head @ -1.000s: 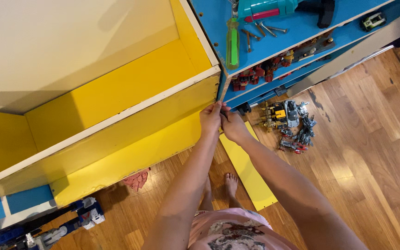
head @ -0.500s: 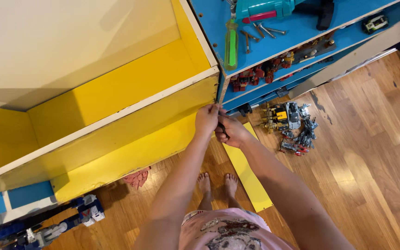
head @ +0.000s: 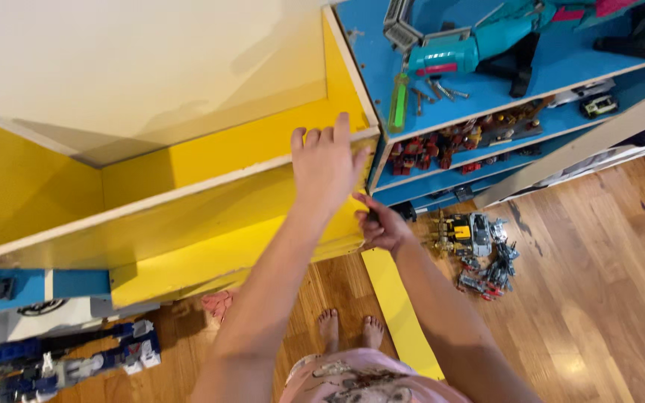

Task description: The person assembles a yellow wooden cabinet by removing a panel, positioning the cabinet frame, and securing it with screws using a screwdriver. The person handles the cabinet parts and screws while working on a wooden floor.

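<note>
My left hand (head: 328,160) lies flat with its fingers stretched over the pale front edge of a yellow shelf (head: 188,190), near the unit's right corner. It holds nothing. Just below it, my right hand (head: 384,226) is closed on a small dark tool (head: 372,216) against the right end of the lower yellow panel (head: 210,254). Most of the tool is hidden by my fingers and my left wrist. The yellow shelf compartments are empty.
A blue shelf unit (head: 382,82) on the right holds a teal toy blaster (head: 479,45), a green stick, loose screws and red toy figures (head: 442,145). On the wooden floor lie a yellow board (head: 401,313), toy robots (head: 475,250), a blue-white toy (head: 76,362), and my bare feet (head: 349,328).
My left hand has left the tool and risen to the upper shelf's front edge. My right hand stays low on the tool. The view has tilted up slightly.
</note>
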